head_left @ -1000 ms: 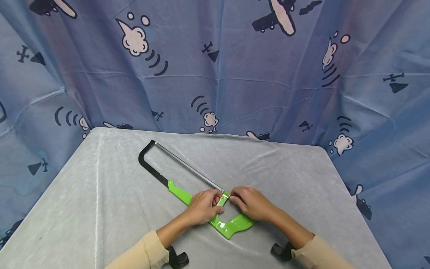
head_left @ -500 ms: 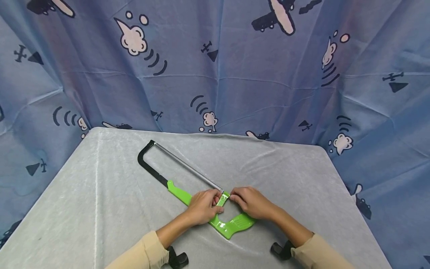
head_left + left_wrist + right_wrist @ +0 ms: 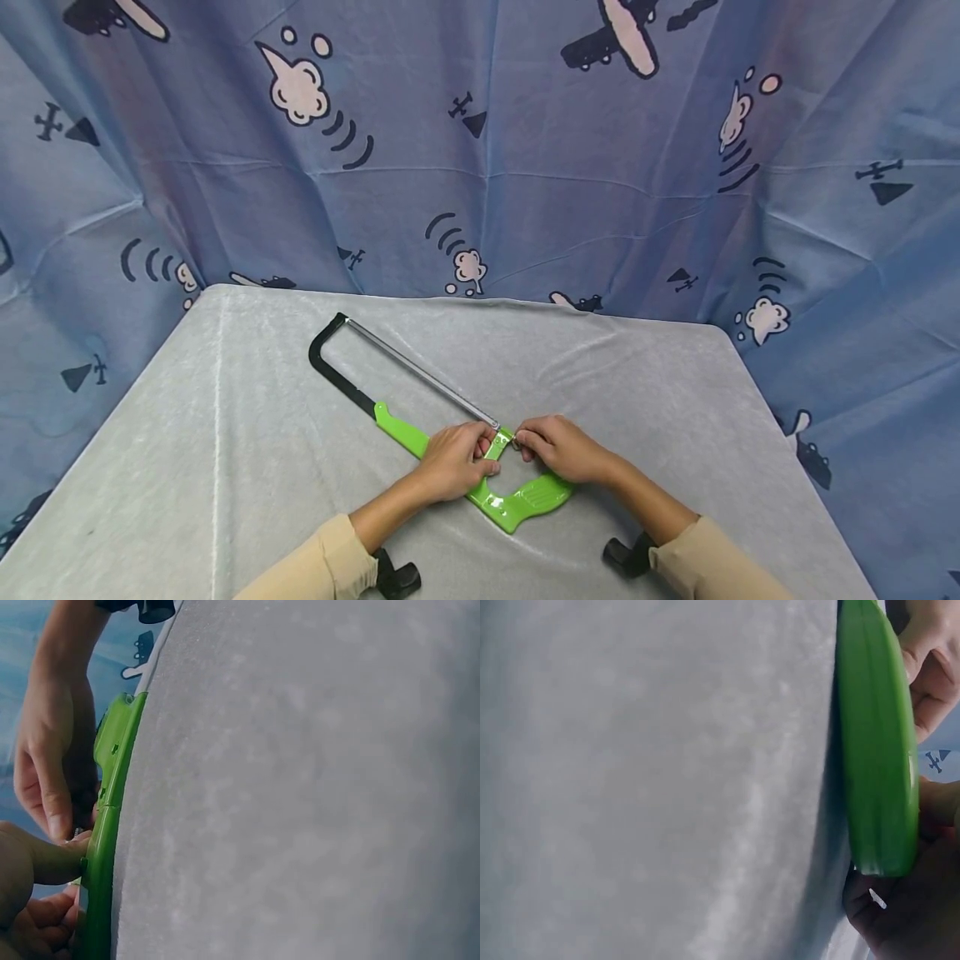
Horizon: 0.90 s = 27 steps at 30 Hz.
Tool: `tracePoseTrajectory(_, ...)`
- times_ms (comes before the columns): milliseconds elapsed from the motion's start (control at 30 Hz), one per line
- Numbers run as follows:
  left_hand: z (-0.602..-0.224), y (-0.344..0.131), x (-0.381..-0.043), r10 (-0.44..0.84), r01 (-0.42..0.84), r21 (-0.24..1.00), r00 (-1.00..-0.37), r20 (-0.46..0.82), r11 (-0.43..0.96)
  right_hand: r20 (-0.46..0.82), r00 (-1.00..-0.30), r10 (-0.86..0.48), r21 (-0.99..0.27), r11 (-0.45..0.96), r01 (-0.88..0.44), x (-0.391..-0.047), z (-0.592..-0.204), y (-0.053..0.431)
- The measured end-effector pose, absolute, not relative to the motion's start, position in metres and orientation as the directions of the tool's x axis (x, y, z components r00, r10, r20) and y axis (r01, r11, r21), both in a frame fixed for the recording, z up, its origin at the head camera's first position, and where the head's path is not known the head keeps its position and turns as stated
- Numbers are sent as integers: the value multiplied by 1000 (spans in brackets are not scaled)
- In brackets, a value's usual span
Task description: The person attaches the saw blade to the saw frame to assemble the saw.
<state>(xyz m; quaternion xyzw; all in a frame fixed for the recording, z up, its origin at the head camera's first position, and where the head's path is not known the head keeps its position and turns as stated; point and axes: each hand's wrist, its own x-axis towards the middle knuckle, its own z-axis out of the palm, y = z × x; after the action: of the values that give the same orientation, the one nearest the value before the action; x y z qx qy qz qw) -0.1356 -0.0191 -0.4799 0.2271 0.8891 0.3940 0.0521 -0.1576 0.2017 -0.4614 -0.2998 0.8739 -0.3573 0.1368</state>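
Note:
A hacksaw (image 3: 517, 503) lies flat on the cloth-covered table, with a black front frame, a bright green handle and a silver blade (image 3: 420, 372) along its far side. My left hand (image 3: 448, 465) grips the green post at the blade's near end, thumb and fingers on either side. At the outer face of that post, my right hand (image 3: 564, 450) pinches the small metal tension nut, mostly covered by the fingertips. The left wrist view shows a bit of threaded screw (image 3: 78, 833) by the right fingertips. In the right wrist view the green grip (image 3: 877, 742) stands before both hands.
The table (image 3: 247, 467) has a pale grey velvety cover. Behind and at its sides hangs a blue curtain (image 3: 405, 108) printed with planes and clouds. Black wrist mounts (image 3: 401, 577) sit by the cuffs of beige sleeves (image 3: 318, 560).
My right fingers have shifted slightly and curled more, and a bit of the small metal nut shows beneath them. The left hand and the hacksaw hold their place.

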Motion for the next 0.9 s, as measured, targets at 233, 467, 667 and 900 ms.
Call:
tracePoseTrajectory(233, -480, -19, -135, 441, 357, 722, -894, 80, 592, -80, -774, -628, -785, 518, -339, -161, -462, 203)
tracePoseTrajectory(467, -481, -19, -136, 441, 359, 724, -893, 84, 589, -96, -764, -638, -811, 496, -312, -162, -461, 203)
tracePoseTrajectory(667, -481, -19, -136, 442, 359, 725, -893, 84, 588, -119, -761, -638, -832, 482, -274, -161, -457, 202)
tracePoseTrajectory(900, -480, -19, -135, 444, 366, 717, -892, 89, 593, -139, -746, -651, -850, 465, -247, -162, -455, 202)
